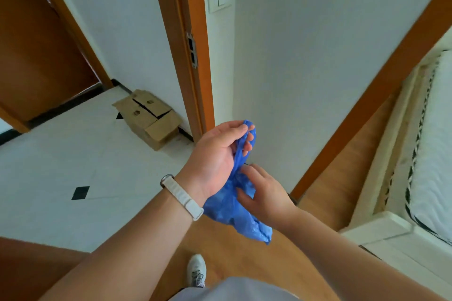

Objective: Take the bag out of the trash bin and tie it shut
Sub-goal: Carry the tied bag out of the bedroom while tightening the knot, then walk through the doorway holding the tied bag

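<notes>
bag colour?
Solid blue bag, no pattern, held in both hands; head view shows it best.

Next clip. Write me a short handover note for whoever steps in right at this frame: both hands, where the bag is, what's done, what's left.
Left hand: raised, fingers closed on the gathered top of the blue bag.
Right hand: just below, fingers on the bag's neck; a firm grip cannot be confirmed.
Bag: held in the air between the hands, its body hanging down over the wooden floor. It looks nearly empty.
Trash bin: not in view.
Done: the bag appears to be out of the bin, its top bunched.
Left: no finished knot shows. Tie the neck and pull it tight.
Nearby: a cardboard box by the door frame, away from the hands.
</notes>
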The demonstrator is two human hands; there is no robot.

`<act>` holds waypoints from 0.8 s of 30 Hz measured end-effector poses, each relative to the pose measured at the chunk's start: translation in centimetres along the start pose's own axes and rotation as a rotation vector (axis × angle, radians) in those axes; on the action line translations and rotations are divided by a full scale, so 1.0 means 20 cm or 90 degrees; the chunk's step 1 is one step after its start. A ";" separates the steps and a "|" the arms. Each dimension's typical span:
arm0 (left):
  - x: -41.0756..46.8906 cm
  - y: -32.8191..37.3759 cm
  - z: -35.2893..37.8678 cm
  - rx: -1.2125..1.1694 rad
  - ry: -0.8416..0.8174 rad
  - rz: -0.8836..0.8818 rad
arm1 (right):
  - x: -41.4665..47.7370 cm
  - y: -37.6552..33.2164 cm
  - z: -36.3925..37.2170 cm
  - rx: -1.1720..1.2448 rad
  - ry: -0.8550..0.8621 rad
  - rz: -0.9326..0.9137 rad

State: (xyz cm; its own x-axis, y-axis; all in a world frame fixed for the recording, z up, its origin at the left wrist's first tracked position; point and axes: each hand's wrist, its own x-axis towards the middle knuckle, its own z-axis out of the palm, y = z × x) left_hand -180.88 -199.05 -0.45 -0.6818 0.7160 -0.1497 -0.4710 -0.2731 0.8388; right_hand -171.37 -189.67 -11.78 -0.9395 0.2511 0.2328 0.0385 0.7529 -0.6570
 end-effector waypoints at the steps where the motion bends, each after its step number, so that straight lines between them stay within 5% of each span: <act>1: 0.05 0.04 -0.05 -0.007 -0.016 -0.011 | 0.05 -0.01 0.03 -0.006 0.007 0.014; 12: 0.43 0.30 -0.40 -0.027 -0.146 -0.089 | 0.45 -0.16 0.26 -0.064 0.091 0.126; 24: 0.93 0.12 -0.46 0.016 -0.151 -0.190 | 0.64 0.21 0.38 -0.028 0.125 0.206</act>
State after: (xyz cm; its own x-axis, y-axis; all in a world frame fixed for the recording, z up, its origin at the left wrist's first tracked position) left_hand -199.79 -192.38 -6.12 -0.3663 0.8914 -0.2668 -0.6140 -0.0160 0.7892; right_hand -185.89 -187.85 -17.00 -0.7932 0.5893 0.1538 0.3413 0.6392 -0.6891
